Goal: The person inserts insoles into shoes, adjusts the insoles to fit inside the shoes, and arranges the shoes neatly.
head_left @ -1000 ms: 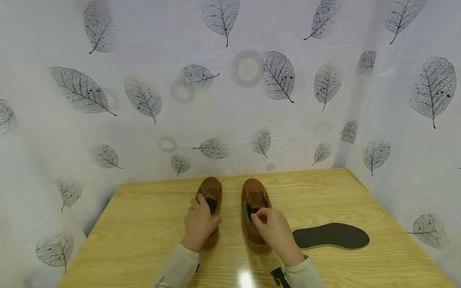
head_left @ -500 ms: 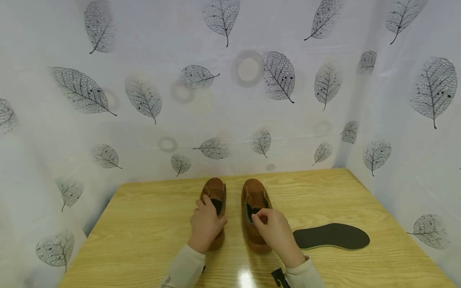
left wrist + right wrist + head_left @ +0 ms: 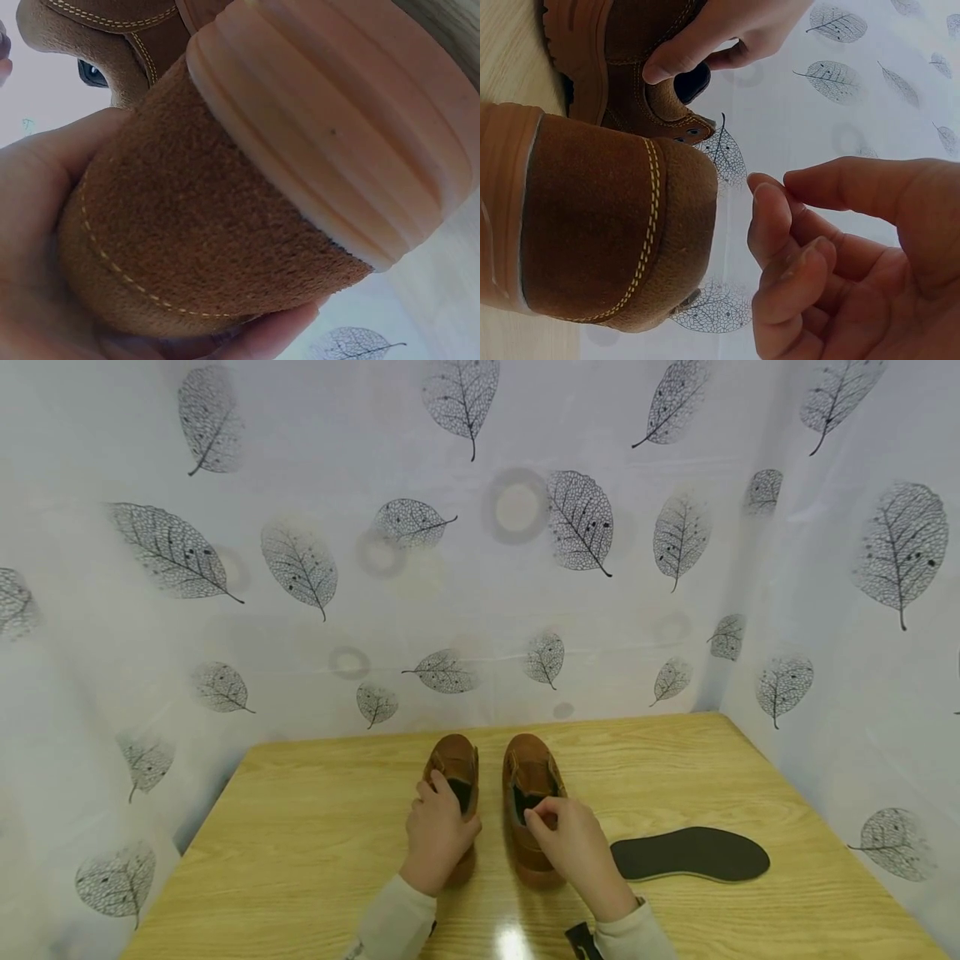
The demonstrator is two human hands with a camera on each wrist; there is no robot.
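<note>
My left hand (image 3: 438, 837) grips the left brown suede shoe (image 3: 454, 757) around its heel opening, with the thumb on the inner side. In the left wrist view that shoe's heel (image 3: 195, 187) and pale tan rubber sole (image 3: 322, 127) fill the middle, held in the palm. The right shoe (image 3: 527, 758) stands parallel to it, toe toward the back. Above that shoe's heel end hovers my right hand (image 3: 576, 847), loosely curled, thumb tip against the index finger. The right wrist view shows nothing in its fingers, apart from the shoe's heel (image 3: 592, 217).
A black insole (image 3: 690, 853) lies crosswise on the wooden table (image 3: 315, 827), right of the shoes. A white curtain (image 3: 480, 593) printed with leaves hangs behind and at both sides. A dark strap (image 3: 582, 940) shows at the right cuff.
My left hand has shifted the left shoe to the right, closer to the other shoe. The right hand, the right shoe and the insole have stayed in place.
</note>
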